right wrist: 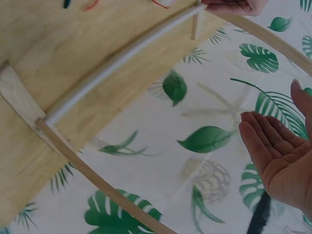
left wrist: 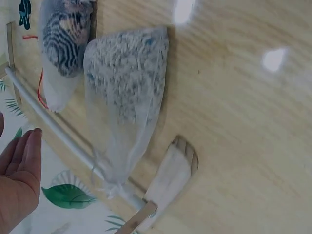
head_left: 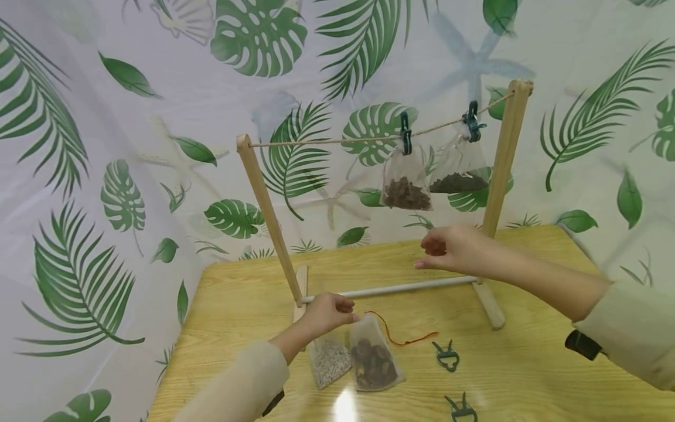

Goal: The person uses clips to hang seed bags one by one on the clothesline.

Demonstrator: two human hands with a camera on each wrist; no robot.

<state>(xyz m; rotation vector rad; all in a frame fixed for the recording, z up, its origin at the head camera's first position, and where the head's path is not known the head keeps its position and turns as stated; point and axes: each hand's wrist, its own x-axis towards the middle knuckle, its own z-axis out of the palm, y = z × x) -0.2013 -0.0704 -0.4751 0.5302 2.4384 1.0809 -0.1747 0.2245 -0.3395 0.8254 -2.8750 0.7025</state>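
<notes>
My left hand (head_left: 328, 313) hovers over the necks of two bags on the table, its fingers loosely bent and holding nothing. One bag (head_left: 331, 362) contains pale grey bits; beside it lies a mesh bag (head_left: 373, 360) of dark round pieces with a red cord (head_left: 401, 341). In the left wrist view the grey-filled bag (left wrist: 126, 73) shows a gathered neck. My right hand (head_left: 456, 249), empty with relaxed fingers, is raised in front of the right post, below two hanging bags. Of these, one bag (head_left: 406, 193) has brown chunks and the other bag (head_left: 460, 180) dark grains.
A wooden frame with a left post (head_left: 271, 228), a right post (head_left: 503, 170) and a white crossbar (head_left: 411, 288) stands on the table (head_left: 237, 328). Dark green clips (head_left: 405, 133) hold the hanging bags on a rope (head_left: 327, 141). Two loose clips (head_left: 447, 356) lie at the front right.
</notes>
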